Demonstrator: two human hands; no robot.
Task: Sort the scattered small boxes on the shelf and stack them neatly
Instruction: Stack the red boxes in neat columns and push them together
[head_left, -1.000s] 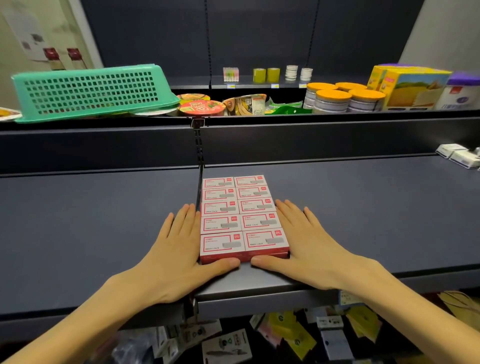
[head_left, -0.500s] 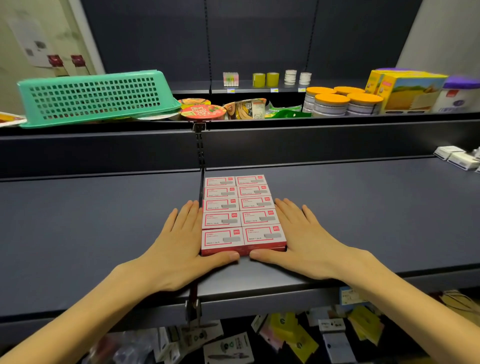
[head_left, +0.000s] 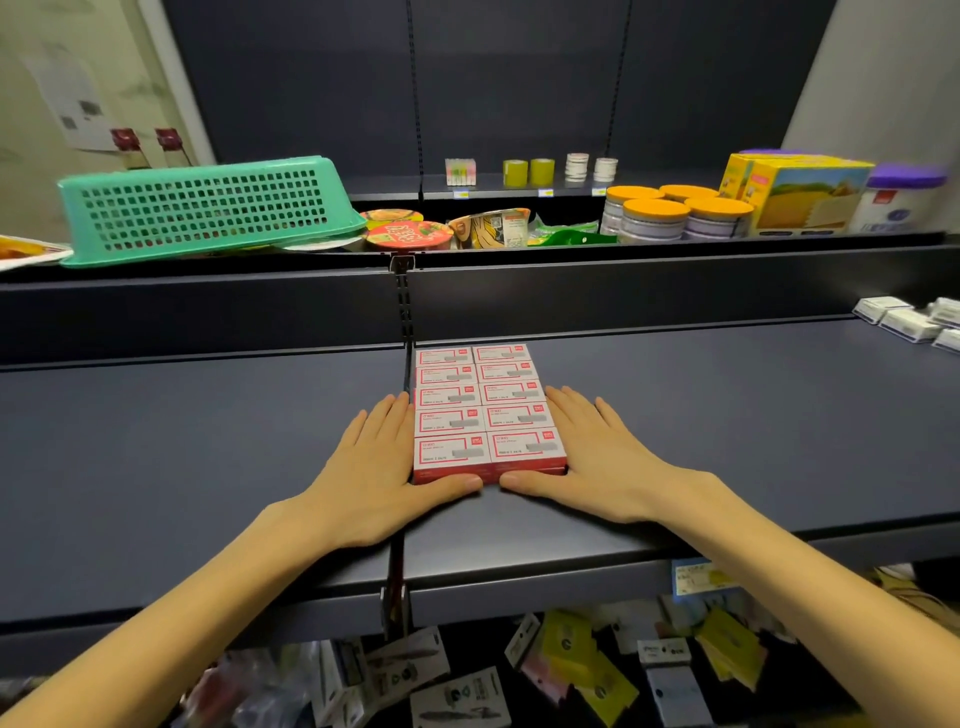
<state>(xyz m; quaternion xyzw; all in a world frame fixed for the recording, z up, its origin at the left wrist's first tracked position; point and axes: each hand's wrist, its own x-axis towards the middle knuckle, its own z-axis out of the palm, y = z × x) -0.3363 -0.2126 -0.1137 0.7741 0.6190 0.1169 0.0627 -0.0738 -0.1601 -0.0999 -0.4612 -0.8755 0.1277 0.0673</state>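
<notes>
Your left hand (head_left: 375, 467) and right hand (head_left: 597, 462) lie flat, fingers straight, flanking the boxes (head_left: 485, 410), whose long axis runs toward the shelf's (head_left: 727, 415) back edge.

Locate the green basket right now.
In the head view, the green basket sits upside down at the left of the upper shelf, just left of the instant noodle cups and above and left of the red-and-white boxes.

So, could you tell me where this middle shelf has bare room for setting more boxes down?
Bare shelf spreads left of the left hand, and right of the right hand up to the white boxes at the far right. The red boxes fill the centre; the upper shelf is crowded.
</notes>
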